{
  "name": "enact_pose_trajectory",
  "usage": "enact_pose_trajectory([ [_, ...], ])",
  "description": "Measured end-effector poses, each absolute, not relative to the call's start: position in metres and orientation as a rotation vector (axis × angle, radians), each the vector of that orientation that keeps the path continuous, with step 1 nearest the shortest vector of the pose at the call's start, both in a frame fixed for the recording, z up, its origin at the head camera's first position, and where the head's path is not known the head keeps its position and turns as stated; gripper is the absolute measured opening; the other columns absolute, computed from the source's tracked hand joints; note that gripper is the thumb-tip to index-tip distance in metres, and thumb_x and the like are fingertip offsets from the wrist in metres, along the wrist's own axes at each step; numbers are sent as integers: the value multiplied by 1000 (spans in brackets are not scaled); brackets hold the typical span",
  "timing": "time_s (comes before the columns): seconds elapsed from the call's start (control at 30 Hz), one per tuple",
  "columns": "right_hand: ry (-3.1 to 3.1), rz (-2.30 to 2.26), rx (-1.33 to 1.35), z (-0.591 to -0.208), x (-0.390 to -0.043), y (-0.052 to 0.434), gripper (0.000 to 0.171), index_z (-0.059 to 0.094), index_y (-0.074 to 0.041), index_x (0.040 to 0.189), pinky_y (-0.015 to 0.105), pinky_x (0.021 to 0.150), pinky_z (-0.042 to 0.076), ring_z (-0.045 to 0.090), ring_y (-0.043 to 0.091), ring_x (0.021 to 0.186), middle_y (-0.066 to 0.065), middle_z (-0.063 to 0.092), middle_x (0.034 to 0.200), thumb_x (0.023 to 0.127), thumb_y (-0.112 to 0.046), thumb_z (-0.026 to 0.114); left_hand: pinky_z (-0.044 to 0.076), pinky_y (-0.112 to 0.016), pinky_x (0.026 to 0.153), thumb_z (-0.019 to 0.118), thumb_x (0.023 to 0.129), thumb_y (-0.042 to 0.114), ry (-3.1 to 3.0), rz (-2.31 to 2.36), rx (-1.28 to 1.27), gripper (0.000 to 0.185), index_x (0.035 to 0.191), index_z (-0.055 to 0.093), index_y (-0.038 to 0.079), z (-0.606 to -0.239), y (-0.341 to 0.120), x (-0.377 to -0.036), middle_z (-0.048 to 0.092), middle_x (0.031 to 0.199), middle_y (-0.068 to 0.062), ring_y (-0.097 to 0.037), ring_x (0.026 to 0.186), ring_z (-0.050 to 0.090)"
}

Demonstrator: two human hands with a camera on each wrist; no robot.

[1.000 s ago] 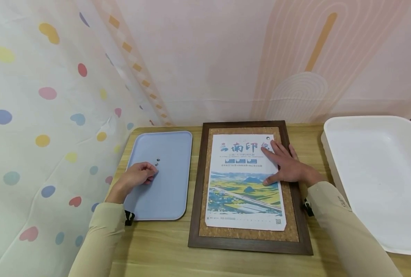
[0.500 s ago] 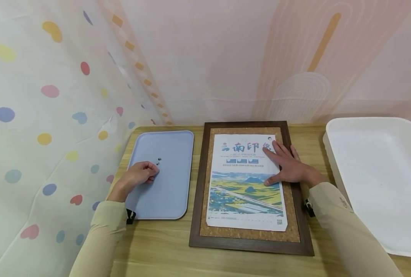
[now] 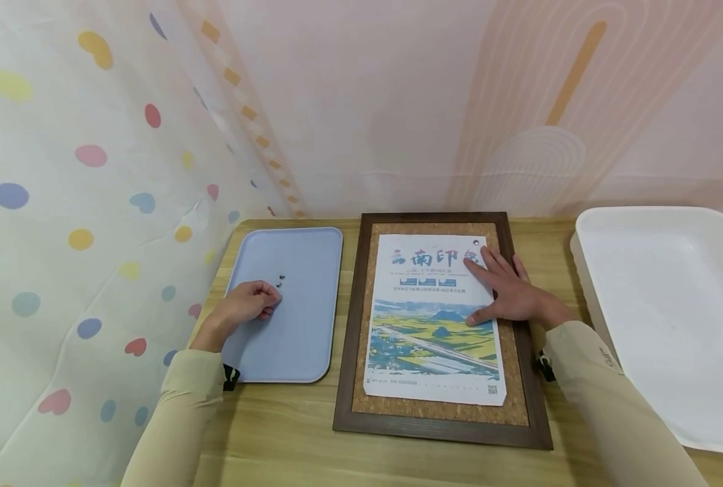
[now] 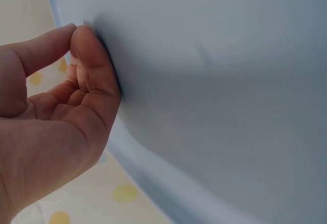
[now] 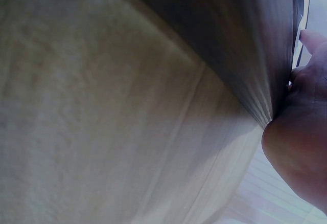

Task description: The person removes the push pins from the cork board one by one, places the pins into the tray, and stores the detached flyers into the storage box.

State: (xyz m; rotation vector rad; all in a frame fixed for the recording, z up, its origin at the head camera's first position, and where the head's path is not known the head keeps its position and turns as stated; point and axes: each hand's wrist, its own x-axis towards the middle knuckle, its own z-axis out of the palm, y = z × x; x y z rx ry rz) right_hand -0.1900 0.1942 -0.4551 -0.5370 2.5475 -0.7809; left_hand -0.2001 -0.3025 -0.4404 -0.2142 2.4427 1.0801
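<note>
Lying flat inside a dark wooden frame (image 3: 440, 433) with a cork backing, the poster (image 3: 434, 318) is at the middle of the wooden table (image 3: 288, 439). One small silver pin (image 3: 475, 242) is already in its upper right corner. The right hand (image 3: 507, 294) rests on that side of the sheet with straight, spread fingers, and I think it presses the paper so that it does not slide on the cork.

To the left, just beside the frame, there is a light blue tray (image 3: 300, 352). Two more pins (image 3: 280, 280) lie on it, close together. The left hand (image 3: 242, 308) is on the tray with curled fingers, its fingertips (image 4: 84, 45) touching the tray surface right next to these pins. Thumb and forefinger are pressed together, but I cannot tell if a pin is between them; the wrist view shows only skin against the blue surface.

On the right side, apart from the frame, a big white tray (image 3: 586, 270) stands at the table edge; I see nothing in it. Behind everything hangs a curtain (image 3: 81, 203) with colored dots.
</note>
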Motion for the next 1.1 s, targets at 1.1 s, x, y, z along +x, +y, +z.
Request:
enact_pose_trajectory([
  [1.1, 2553, -773, -551, -457, -191, 195, 119, 11, -12, 160, 60, 110, -22, -19, 37, 149, 19, -14, 163, 74, -57, 80, 52, -28, 75, 50, 103, 16, 2432, 1116, -230, 21, 108, 57, -3, -435, -301, -197, 59, 98, -9, -17, 85, 58],
])
